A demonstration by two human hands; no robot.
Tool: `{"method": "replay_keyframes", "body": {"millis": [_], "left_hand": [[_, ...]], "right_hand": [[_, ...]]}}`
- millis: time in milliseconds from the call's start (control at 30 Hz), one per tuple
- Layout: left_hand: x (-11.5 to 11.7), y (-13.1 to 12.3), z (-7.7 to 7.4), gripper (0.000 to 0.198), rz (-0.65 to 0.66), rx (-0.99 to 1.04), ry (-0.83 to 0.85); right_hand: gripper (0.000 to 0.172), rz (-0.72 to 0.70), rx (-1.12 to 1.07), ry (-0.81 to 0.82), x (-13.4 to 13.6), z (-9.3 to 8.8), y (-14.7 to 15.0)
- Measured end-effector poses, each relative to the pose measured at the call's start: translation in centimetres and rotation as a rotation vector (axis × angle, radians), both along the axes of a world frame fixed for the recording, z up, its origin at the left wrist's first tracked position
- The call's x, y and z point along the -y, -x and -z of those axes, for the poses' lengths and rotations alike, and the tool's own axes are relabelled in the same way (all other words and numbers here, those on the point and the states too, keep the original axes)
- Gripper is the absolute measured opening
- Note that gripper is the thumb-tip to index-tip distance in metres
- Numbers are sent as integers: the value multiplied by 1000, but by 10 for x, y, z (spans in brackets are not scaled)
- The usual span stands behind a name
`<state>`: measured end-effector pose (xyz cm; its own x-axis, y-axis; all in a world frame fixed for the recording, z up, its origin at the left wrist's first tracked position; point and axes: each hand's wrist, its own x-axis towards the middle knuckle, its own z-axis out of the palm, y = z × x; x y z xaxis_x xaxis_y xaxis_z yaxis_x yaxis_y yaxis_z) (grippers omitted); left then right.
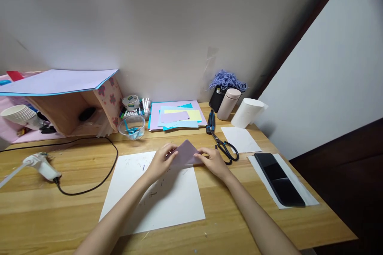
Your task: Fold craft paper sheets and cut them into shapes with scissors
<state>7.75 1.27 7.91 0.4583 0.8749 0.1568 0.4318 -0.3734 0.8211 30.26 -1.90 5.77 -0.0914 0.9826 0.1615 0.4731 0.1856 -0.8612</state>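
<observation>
A small sheet of purple paper (pixel 186 153), its top corner pointing away from me, is held between both hands. My left hand (pixel 163 161) pinches its left side between thumb and fingers. On the right side, my right hand (pixel 213 162) grips it the same way. Beneath the hands lies a large white sheet (pixel 170 203) with small dark marks on it. Black-handled scissors (pixel 224 147) rest just beyond my right hand. Behind the paper is a stack of coloured paper (pixel 154 115) in lilac, blue and yellow.
A hot glue gun (pixel 43 166) with a black cord lies at left, near an open cardboard box (pixel 107 99). A clear plastic bowl (pixel 131 128) and markers (pixel 145 105) stand behind. At right are a utility knife (pixel 210 121), a tissue roll (pixel 245 113), a pink bottle (pixel 229 104) and a phone (pixel 278 179).
</observation>
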Motion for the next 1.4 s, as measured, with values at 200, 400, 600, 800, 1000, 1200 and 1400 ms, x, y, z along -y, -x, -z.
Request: {"method": "replay_keyframes", "body": {"millis": [200,400,600,800,1000,1200,1400], "left_hand": [[1,23,31,29,-115,-188,-119],[5,18,49,16,-87,-318,-187],[2,14,47,11,-82,-351,-156],[2,15,44,20,-131,-289,-51],[4,23,40,23,-179,-255,-40],[2,27,40,24,-185,-14,149],[-10,42,43,38,-459,212,213]], "right_hand": [[21,15,14,-42,-2,20,6],[28,-18,192,-78,-4,35,22],[40,-21,223,-135,-6,34,25],[51,16,139,-135,-6,33,25],[19,-10,55,77,-7,30,10],[32,37,-363,318,-11,31,6],[35,44,-395,340,-16,34,11]]}}
